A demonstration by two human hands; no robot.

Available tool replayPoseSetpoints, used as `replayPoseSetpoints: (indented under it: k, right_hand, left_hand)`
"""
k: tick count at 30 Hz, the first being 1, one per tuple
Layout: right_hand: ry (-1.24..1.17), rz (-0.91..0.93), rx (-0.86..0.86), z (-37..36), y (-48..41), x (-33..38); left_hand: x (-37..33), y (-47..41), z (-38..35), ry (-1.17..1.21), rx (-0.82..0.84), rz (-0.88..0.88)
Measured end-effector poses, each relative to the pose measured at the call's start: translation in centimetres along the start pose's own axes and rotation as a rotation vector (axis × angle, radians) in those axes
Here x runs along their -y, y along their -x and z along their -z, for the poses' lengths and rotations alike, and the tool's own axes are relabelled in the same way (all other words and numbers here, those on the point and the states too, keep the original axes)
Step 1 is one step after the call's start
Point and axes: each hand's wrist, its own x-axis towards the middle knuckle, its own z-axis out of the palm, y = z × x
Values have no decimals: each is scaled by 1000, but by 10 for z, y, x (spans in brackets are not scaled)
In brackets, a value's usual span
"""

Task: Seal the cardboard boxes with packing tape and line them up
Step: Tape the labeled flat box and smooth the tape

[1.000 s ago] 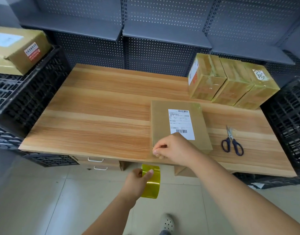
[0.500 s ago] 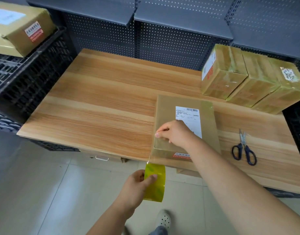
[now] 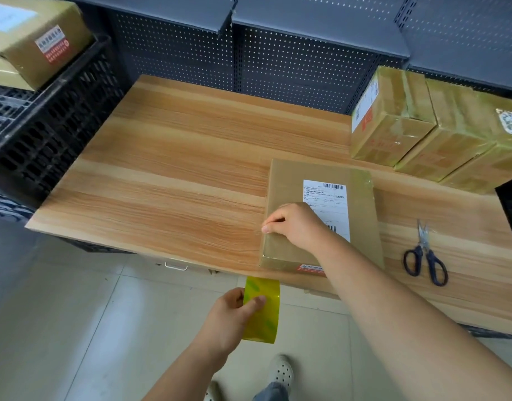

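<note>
Packing tape roll [image 3: 262, 312] is being gripped below the table [image 3: 162, 198] edge by the curled left hand [image 3: 230, 318], seemingly drawing a strip taut, while the right hand [image 3: 295, 225] is pinching the tape end [image 3: 263, 230] against the cardboard box [image 3: 289, 180] lying at the table's front

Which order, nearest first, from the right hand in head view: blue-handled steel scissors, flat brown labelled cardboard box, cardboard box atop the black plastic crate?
1. Flat brown labelled cardboard box: under the right hand.
2. Blue-handled steel scissors: right side.
3. Cardboard box atop black plastic crate: far left.
</note>
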Motion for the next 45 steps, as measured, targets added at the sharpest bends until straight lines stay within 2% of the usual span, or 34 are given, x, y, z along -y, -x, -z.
replayPoseSetpoints:
  k: [10, 15, 20, 24, 27, 29, 30, 33, 34, 40, 45]
  right_hand:
    - [36, 52, -48, -10, -5, -8]
    - [170, 186, -120, -20, 0, -17]
    - [-22, 42, -267, -14, -9, -19]
    - [-92, -69, -299, -13, -22, -13]
    - [-103, 21, -336, -12, -9, -12]
    - [3, 183, -403, -15, 13, -21]
    - [133, 246, -404, -19, 23, -29]
    - [593, 242, -231, -39, 42, -52]
    - [672, 221, -219, -45, 43, -57]
    - [749, 162, -238, -49, 33, -62]
    - [752, 143, -262, -51, 33, -62]
  left_hand:
    - [2, -6, 2, -22, -2, 29]
    - [1, -5, 0, -8, -10, 37]
    - [2, -6, -3, -11, -18, 37]
    - [1, -5, -5, -2, -32, 43]
    - [1, -4, -7, 19, -27, 54]
    - [2, -4, -7, 33, -19, 66]
    - [3, -3, -7, 43, -12, 72]
    - [9, -2, -8, 62, 3, 95]
    - [10, -2, -9, 58, 4, 97]
    - [6, 0, -13, 52, -10, 39]
    - [3, -9, -19, 58, -49, 63]
